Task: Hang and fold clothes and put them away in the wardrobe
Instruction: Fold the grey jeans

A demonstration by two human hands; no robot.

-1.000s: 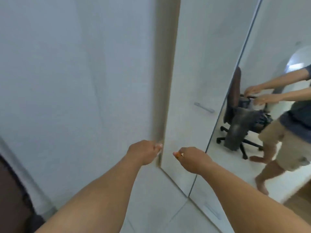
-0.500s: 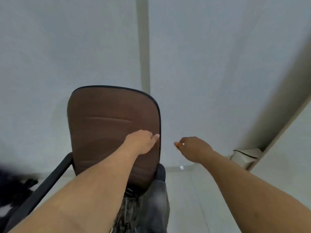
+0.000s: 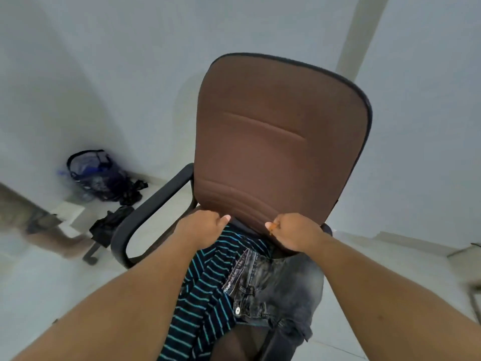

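A brown office chair [image 3: 278,142] faces me, with clothes piled on its seat. A dark shirt with teal stripes [image 3: 205,290] lies on the left of the seat and hangs over its front edge. Grey washed jeans [image 3: 281,290] lie to its right, waistband and button up. My left hand [image 3: 205,226] hovers over the top of the striped shirt with its fingers curled in. Over the back of the seat, close to the backrest, my right hand [image 3: 295,234] is curled the same way. Neither hand grips any cloth.
The chair's black armrest [image 3: 145,212] juts out to the left. A blue and black bag [image 3: 88,173] leans on the white wall, with dark cloth [image 3: 112,225] on the floor beside it. A blurred leg of a person [image 3: 52,238] shows at far left.
The view has swung from the wardrobe door and mirror to the chair, then lower onto the clothes on the seat. Both hands keep their curled pose out in front.
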